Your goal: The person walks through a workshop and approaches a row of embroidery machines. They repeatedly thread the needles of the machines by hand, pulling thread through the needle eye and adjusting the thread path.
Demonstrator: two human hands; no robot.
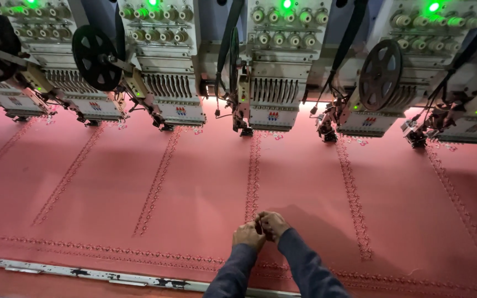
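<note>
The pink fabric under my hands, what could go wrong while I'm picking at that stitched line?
1. Both hands, left hand and right hand, pinch at one stitched line on the fabric; a hard pull might pucker it or loosen stitches.
2. That line runs up to an embroidery head showing a green light; if it runs, reaching further up could be hazardous.

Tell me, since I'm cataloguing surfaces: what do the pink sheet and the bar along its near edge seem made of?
Pink sheet: looks like woven fabric, matte, stretched flat, with stitched embroidery rows. Bar: probably painted metal, pale with dark chipped patches.
</note>
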